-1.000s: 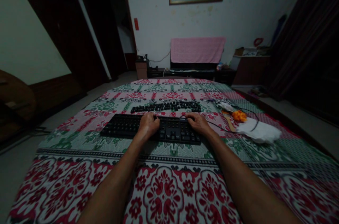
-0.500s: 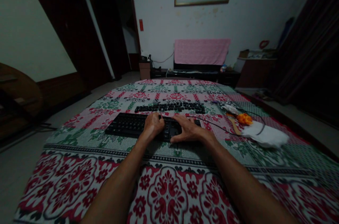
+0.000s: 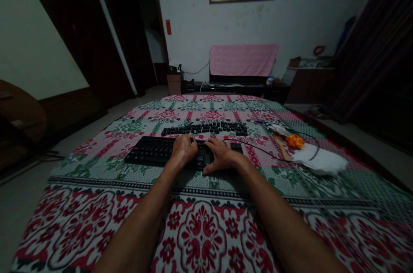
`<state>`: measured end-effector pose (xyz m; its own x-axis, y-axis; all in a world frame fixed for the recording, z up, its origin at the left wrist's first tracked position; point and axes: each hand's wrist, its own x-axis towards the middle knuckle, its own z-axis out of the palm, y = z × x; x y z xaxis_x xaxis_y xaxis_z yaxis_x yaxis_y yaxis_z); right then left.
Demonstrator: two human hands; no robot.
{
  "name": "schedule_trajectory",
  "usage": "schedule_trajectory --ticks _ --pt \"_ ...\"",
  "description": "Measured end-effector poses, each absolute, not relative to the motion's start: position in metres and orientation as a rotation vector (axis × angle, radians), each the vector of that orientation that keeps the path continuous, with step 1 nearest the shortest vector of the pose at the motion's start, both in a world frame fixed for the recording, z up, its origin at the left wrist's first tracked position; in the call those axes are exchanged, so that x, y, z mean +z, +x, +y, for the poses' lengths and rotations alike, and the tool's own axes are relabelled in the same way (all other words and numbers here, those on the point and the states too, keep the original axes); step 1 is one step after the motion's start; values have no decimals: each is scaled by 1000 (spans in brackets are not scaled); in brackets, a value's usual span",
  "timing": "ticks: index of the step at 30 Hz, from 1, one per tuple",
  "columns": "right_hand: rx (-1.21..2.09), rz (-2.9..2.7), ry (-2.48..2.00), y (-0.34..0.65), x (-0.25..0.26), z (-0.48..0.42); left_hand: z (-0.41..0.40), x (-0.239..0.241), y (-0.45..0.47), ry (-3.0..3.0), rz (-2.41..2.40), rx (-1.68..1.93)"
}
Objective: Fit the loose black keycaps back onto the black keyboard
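Note:
A black keyboard (image 3: 151, 150) lies flat on the patterned cloth, its right part a smooth dark area where keys seem to be off. Over its middle, my left hand (image 3: 183, 149) is closed, fingertips down near the far edge; what they hold, if anything, is too dark to make out. My right hand (image 3: 221, 156) spans the keyboard's right part, fingers at the far edge and thumb at the near edge, gripping it. Behind the keyboard, many loose black keycaps (image 3: 206, 128) lie in rows.
A black cable (image 3: 258, 148) runs right from the keyboard across the patterned cloth (image 3: 200, 230). At the right lie an orange fluffy thing (image 3: 294, 141), a flat wooden-coloured strip (image 3: 283, 149) and a white cloth or bag (image 3: 322, 160). A pink towel (image 3: 243, 60) hangs by the far wall.
The whole view has shifted slightly, so things sit a little further left and up. Both hands stay at the same places on the keyboard, with only slight finger movement.

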<state>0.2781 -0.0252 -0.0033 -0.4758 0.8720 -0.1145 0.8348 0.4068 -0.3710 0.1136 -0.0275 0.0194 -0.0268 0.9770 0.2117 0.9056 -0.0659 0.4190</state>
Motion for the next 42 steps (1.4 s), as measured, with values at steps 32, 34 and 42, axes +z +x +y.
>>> schedule_trajectory --ticks 32,34,42 --pt "410 -2220 -1123 261 4 -25 -19 25 105 1697 1596 1087" --pt "441 -2183 -1158 262 4 -24 -20 25 106 1641 1541 1124" --pt "452 -2111 -1272 263 7 -24 -22 30 107 1555 1452 1339"
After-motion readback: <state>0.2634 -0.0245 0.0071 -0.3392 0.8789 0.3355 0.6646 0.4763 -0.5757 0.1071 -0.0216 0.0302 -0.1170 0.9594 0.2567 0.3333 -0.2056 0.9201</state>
